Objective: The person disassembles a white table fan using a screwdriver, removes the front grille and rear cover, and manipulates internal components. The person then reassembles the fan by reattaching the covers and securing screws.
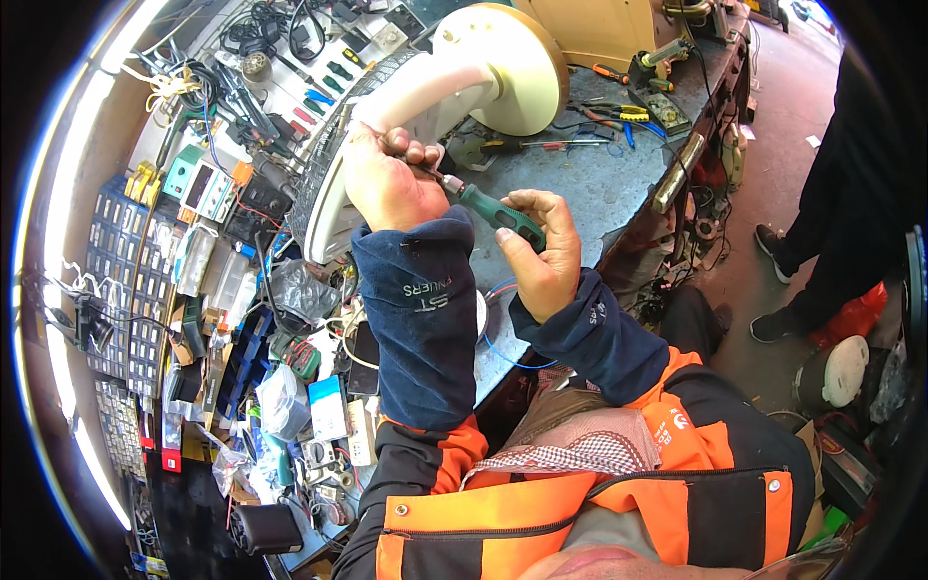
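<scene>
A white electric fan with a round base [518,72] and a curved neck [417,90] lies tipped on the blue-grey workbench [580,181], its wire grille [319,174] toward the left. My left hand [395,177] is at the neck, its fingers curled around the shaft end of a screwdriver. The green handle [500,215] of this screwdriver rests between the thumb and fingers of my right hand [542,250]. The screwdriver's tip is hidden behind my left fingers.
Pliers [616,112] and more screwdrivers [565,143] lie beyond the fan base. Hand tools, cables and a bench power supply [206,190] crowd the left side, near small-parts drawers [123,268]. A bench vise [656,61] is at the far edge. Another person's legs [826,210] are at the right.
</scene>
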Demonstrator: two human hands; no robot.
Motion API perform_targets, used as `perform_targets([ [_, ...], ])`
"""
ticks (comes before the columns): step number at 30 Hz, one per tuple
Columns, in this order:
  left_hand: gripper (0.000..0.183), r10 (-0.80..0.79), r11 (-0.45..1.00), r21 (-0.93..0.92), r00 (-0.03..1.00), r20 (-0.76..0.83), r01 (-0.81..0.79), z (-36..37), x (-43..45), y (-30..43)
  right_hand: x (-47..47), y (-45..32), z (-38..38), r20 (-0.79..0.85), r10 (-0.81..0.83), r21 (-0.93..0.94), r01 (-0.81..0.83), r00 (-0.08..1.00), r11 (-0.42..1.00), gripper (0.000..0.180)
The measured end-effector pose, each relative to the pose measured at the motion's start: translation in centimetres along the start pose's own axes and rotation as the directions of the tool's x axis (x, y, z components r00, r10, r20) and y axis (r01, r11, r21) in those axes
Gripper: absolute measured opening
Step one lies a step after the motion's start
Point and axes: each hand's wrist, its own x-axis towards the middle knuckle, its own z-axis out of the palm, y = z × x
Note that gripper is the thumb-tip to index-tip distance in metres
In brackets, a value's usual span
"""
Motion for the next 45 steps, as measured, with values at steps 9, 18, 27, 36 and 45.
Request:
perform_targets([
  [9,0.035,0.057,0.997,-0.057,0.998,-0.037,-0.059,0.3,0.0,0.0,1.9,1.9,-4.6,-0.12,-0.065,0.211,0.09,0.991,0.973,0.025],
  [18,0.033,0.128,0.989,0.073,0.991,-0.042,-0.125,0.4,-0.5,0.0,6.8,5.9,-4.0,-0.254,0.209,0.482,-0.064,0.944,0.874,0.021],
  [27,0.029,0.207,0.975,0.091,0.978,-0.014,-0.205,-0.5,0.4,-0.3,7.0,5.4,-2.2,-0.204,0.21,0.519,-0.076,0.956,0.851,0.022],
  [36,0.029,0.274,0.95,0.155,0.962,0.008,-0.272,-0.7,0.6,-0.7,7.3,5.7,-3.1,-0.241,0.222,0.534,-0.062,0.945,0.843,0.02],
  [45,0.033,0.323,0.925,0.195,0.945,0.04,-0.325,-0.9,0.9,-1.2,6.9,5.8,-3.1,-0.224,0.235,0.529,-0.084,0.946,0.844,0.02],
])
